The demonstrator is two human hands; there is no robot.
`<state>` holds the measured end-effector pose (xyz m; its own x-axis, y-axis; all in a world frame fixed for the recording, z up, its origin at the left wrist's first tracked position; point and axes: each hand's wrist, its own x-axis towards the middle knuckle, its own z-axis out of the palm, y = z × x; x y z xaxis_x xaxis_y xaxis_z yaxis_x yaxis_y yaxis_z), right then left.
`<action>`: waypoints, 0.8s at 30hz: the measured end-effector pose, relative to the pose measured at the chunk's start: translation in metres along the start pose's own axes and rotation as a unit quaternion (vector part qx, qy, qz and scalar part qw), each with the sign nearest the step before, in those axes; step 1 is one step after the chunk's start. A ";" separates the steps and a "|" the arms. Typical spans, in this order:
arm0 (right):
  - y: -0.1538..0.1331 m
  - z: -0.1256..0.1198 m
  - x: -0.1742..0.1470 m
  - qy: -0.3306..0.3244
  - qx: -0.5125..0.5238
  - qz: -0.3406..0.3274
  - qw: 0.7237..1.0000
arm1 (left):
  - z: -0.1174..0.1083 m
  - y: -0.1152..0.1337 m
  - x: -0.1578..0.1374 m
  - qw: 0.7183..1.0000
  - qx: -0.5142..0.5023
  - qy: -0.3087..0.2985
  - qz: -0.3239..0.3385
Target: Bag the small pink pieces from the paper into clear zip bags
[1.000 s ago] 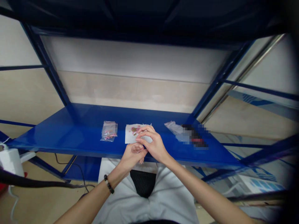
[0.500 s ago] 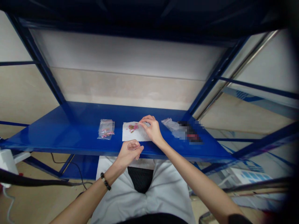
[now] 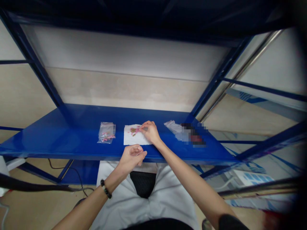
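My right hand (image 3: 151, 131) is over a white paper sheet (image 3: 129, 139), its thumb and fingers pinched at the edge of a small pile of pink and gold-brown pieces (image 3: 135, 130). What the fingertips hold, if anything, is too small to make out. Nearer my body, at the table's front edge, my left hand (image 3: 130, 158) is curled round what looks like a small clear plastic bag (image 3: 136, 150), mostly hidden in the palm. To the left of the paper lie clear zip bags (image 3: 106, 132) with pink and gold pieces inside.
Right of the paper are more clear plastic bags (image 3: 176, 130) beside a blurred-out dark object (image 3: 195, 134). All lie on a blue metal table (image 3: 79, 127) with blue uprights at both sides and a dark shelf (image 3: 134, 22) overhead. Cables hang below on the left.
My right hand has moved a little left and down, its fingertips coming to the edge of the pile and closing into a pinch. My left hand keeps its curled pose.
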<state>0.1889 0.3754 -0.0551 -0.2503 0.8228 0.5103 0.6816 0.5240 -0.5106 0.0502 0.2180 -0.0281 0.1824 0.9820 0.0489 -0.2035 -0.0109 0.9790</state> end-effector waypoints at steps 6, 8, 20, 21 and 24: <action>-0.001 0.001 -0.001 -0.006 -0.009 0.003 1.000 | 0.000 0.000 -0.001 1.000 0.002 -0.002 -0.003; -0.005 -0.002 -0.001 0.002 -0.005 -0.002 1.000 | -0.001 -0.001 0.000 1.000 0.007 0.000 0.002; -0.026 -0.033 -0.010 -0.005 -0.011 -0.044 0.999 | -0.004 -0.004 0.000 1.000 0.015 -0.004 0.017; -0.022 -0.031 -0.009 -0.014 -0.019 -0.038 0.999 | -0.004 -0.004 -0.001 1.000 0.018 -0.001 0.017; -0.008 -0.023 -0.007 -0.023 -0.022 -0.036 0.999 | -0.004 -0.004 0.000 1.000 0.019 0.001 0.012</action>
<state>0.2004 0.3605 -0.0387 -0.3305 0.7928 0.5122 0.6904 0.5731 -0.4415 0.0468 0.2189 -0.0325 0.1753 0.9819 0.0711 -0.1714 -0.0407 0.9844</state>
